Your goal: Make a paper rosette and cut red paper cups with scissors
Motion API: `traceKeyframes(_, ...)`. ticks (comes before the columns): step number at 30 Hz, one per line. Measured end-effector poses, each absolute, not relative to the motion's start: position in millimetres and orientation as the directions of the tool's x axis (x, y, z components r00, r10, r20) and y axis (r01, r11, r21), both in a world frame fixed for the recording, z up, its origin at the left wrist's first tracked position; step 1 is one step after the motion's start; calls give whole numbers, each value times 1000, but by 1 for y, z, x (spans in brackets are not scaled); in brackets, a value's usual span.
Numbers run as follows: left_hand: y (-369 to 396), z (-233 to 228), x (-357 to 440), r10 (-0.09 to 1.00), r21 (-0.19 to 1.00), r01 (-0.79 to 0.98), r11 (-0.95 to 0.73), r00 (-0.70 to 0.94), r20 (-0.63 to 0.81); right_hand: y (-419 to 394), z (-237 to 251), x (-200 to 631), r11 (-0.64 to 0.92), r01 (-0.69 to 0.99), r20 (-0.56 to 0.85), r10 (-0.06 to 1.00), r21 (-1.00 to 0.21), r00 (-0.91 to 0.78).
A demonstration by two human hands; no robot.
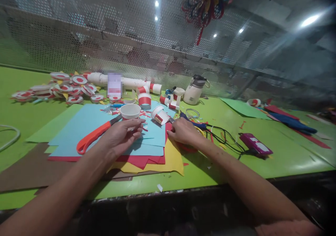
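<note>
Head view: two hands over a paper-craft bench

Head camera looks down on a green table (275, 159) backed by a perforated metal screen (105, 36). At ten o'clock from the hands lies a heap of flat red-and-white paper discs (60, 87), and beyond it a row of white cups lying nested end to end (126, 83). At twelve o'clock stand several red-banded cups (144, 101) and a white lidded flask (193, 90). At three o'clock a magenta device (256, 144) lies with black cables (225, 139) running from it towards the right hand. Coloured sheets (154, 152), blue over red and yellow, cover the table under both hands. Orange-handled scissors (96, 135) lie on the blue sheet at nine o'clock from the left hand, just beside it. A tipped cup (160, 115) rests between the two hands, slightly beyond them.

The white paper cup (130, 111) stands upright at twelve o'clock from the left hand (121, 137), touching its fingertips. That hand is half curled, fingers lightly round the cup's lower part. The cup is plain white with a rolled rim, mouth upward; small red paper strips lie near its base.

The right hand (185, 131) rests palm down, fingers bent, its tips pressed on the edge of the sheets; whether it pinches anything cannot be told.
</note>
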State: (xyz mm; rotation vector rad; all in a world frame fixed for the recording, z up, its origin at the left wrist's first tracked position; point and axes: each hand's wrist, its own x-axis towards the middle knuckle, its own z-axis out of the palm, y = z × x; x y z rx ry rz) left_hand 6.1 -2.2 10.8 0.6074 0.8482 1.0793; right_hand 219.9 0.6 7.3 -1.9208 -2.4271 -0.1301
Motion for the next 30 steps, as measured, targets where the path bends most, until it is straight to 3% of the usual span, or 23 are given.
traceKeyframes(5, 2, 9, 1, 949, 790, -525, 316, 191, -252, 3, 1, 218, 173, 984, 117, 977, 29, -176)
traceKeyframes(12, 2, 5, 4, 947, 805, -500, 320, 167, -273, 6, 21, 239, 86, 976, 242, 970, -198, -36)
traceKeyframes(15, -1, 4, 8, 946, 790, -521, 323, 174, -272, 0, 40, 227, 162, 912, 277, 959, -378, -56)
traceKeyframes(17, -4, 4, 9, 936, 777, -521, 353, 213, -282, -5, 48, 205, 275, 744, 280, 952, -609, -123)
traceKeyframes(19, -6, 5, 10, 917, 765, -513, 390, 287, -275, -4, 50, 178, 354, 656, 251, 935, -667, -250)
traceKeyframes(21, -6, 5, 10, 910, 752, -526, 397, 334, -247, 3, 48, 154, 402, 651, 221, 912, -643, -345)
traceKeyframes(23, -4, 6, 8, 927, 743, -562, 364, 293, -232, 14, 45, 141, 488, 693, 293, 873, -531, -391)
traceKeyframes(26, 2, 10, 1, 954, 762, -575, 299, 163, -251, 31, 40, 143, 476, 772, 434, 853, -420, -290)
traceKeyframes(30, 9, 25, -17, 987, 743, -653, 146, 51, -149, 45, 35, 156, 455, 809, 474, 843, -373, -256)
